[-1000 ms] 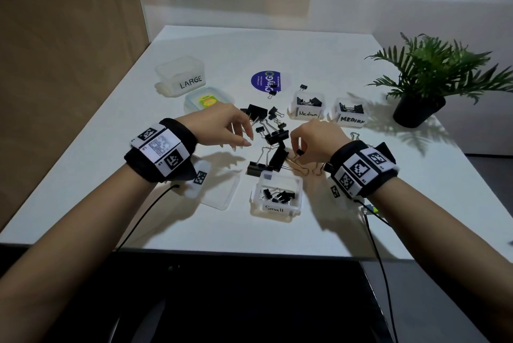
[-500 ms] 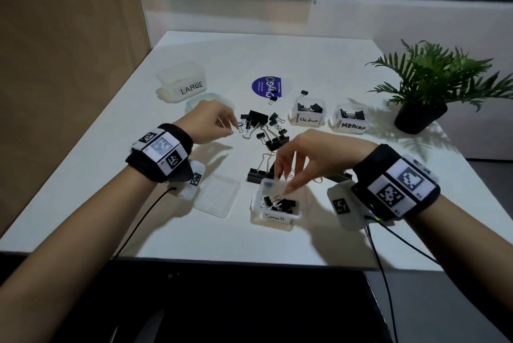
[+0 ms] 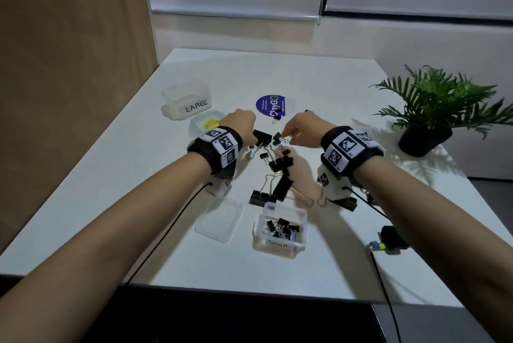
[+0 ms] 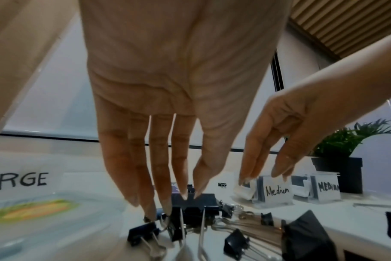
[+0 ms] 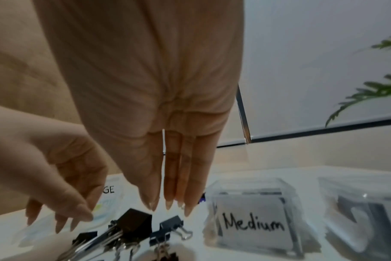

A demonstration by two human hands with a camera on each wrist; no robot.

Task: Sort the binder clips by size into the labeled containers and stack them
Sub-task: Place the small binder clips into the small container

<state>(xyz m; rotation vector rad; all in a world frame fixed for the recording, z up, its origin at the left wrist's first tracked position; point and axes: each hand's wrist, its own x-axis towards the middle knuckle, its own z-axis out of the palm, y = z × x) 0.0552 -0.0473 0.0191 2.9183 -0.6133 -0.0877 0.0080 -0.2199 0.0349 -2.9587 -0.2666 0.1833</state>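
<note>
Over a white table (image 3: 319, 84), seen from the head camera, both hands reach down into a loose pile of black binder clips (image 3: 273, 159) at mid-table: the left hand (image 3: 240, 123) at the pile's far-left edge above a large clip (image 3: 263, 136), the right hand (image 3: 301, 130) at its far-right edge, fingertips closing on the wire handle of a small clip (image 3: 277, 139). The pile runs lengthwise from the hands back toward the person, ending just beyond the open container marked Small (image 3: 280, 227), which already holds several clips; its lid (image 3: 219, 220) lies just beside it on the left. The LARGE container (image 3: 186, 103) stands beyond and to the left of the left hand, so that hand is judged the nearer one for carrying the large clip there. A potted plant (image 3: 433, 112) stands well apart at right. From the left wrist camera, the left hand's fingers (image 4: 159, 176) hang straight and relaxed, tips just touching the large clip's top (image 4: 196, 201), not yet gripping; the two Medium containers (image 4: 277, 190) sit beyond to the right. From the right wrist camera, the right hand's fingers (image 5: 174, 176) point down, straight and together, just above the small clips (image 5: 170, 224), holding nothing that shows there, with a Medium container (image 5: 252, 219) just beside them on the right.
</note>
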